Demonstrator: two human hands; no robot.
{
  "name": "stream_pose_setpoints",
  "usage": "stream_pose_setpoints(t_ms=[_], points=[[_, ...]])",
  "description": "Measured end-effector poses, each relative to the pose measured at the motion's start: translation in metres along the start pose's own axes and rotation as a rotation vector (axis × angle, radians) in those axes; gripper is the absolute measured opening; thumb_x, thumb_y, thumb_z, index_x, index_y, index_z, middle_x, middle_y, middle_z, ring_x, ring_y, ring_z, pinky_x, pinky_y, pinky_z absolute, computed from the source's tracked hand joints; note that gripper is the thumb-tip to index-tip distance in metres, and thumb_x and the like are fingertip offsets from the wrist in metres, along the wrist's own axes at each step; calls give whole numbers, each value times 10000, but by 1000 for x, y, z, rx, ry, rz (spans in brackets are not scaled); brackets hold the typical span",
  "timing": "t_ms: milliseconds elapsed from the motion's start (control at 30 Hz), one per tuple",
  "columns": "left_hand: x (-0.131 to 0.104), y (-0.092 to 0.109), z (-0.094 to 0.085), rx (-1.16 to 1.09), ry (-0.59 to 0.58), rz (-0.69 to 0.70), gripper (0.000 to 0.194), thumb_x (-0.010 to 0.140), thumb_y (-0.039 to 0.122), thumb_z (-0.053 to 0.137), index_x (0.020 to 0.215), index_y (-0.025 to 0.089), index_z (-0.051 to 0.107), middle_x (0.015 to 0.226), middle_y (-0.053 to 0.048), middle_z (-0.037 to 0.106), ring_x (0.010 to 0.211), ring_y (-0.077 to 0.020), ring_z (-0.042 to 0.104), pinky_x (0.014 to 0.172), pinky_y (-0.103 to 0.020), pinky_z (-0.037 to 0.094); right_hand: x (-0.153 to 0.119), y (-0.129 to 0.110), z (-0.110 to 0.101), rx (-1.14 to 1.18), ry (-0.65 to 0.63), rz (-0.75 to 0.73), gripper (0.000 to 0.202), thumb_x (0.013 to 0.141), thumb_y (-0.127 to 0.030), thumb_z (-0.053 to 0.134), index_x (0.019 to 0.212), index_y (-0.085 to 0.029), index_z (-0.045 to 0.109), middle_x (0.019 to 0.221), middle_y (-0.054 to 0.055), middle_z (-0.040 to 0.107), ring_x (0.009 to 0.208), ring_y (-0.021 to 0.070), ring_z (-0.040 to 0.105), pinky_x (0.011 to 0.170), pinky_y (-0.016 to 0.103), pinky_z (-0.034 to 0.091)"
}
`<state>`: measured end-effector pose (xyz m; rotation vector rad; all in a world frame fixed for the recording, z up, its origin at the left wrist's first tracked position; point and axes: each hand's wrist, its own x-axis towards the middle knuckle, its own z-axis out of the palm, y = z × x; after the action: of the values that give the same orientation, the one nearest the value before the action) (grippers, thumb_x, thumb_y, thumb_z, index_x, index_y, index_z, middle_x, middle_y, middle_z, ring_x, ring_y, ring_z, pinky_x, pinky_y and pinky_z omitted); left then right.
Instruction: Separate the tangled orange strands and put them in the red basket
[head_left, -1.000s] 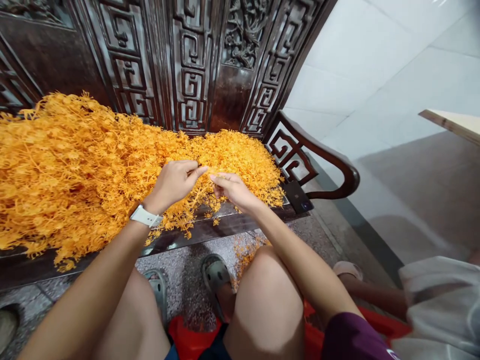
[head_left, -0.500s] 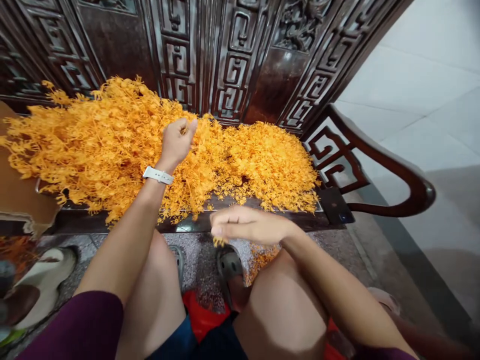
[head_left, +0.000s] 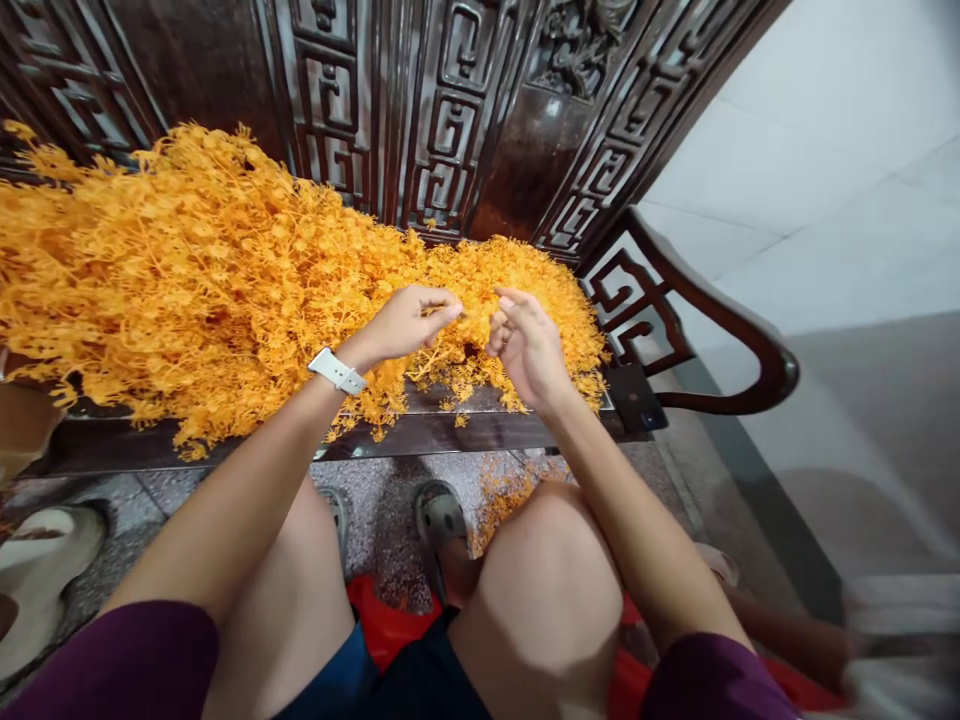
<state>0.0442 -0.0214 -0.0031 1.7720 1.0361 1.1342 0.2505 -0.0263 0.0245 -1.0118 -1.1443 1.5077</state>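
Observation:
A large heap of orange plastic flower pieces (head_left: 225,270) covers the seat of a dark carved wooden bench (head_left: 480,428), with a lower pile (head_left: 517,262) on the right. My left hand (head_left: 416,322), with a white watch band on the wrist, is over the heap, thumb and fingers pinched; what they hold, if anything, is too small to tell. Just to its right, a small gap away, my right hand (head_left: 529,345) is raised with bent fingers, palm turned to the left. Whether it holds a small piece I cannot tell.
A dark phone (head_left: 636,397) lies at the bench's right end beside the curved armrest (head_left: 720,305). Cardboard (head_left: 26,415) is at the left edge. Orange bits (head_left: 510,490) lie on the floor near my feet. Another person's shoe (head_left: 52,570) is at the lower left.
My left hand has moved right and slightly down. My right hand has risen from the bench's front edge to the right pile, and the orange piece under it no longer shows. The view has shifted.

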Motion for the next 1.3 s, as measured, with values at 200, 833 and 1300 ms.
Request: stream_pose_setpoints(t_ms=[200, 833, 1300], points=[[-2, 11, 3, 107, 71, 18, 221, 919, 299, 624, 741, 193, 701, 566, 33, 567, 539, -117, 486, 553, -284, 342, -12, -5, -2, -353, -109, -218, 346, 814, -523, 815, 861, -226, 644, 707, -16, 588, 609, 124, 504, 605, 315, 420], [3, 18, 22, -109, 44, -14, 221, 905, 305, 636, 739, 173, 695, 579, 25, 553, 535, -105, 459, 544, -257, 353, -35, -19, -4, -800, -238, -573, 154, 1008, -235, 605, 880, -243, 691, 830, 22, 693, 767, 170, 629, 772, 355, 482], [9, -5, -17, -729, 355, -290, 220, 908, 403, 780, 956, 189, 772, 629, 40, 484, 487, -64, 416, 511, -247, 344, -38, -31, 13, 115, -201, 25, 465, 976, -618, 562, 1057, -196, 739, 781, 34, 672, 590, 117, 484, 551, 263, 410]])
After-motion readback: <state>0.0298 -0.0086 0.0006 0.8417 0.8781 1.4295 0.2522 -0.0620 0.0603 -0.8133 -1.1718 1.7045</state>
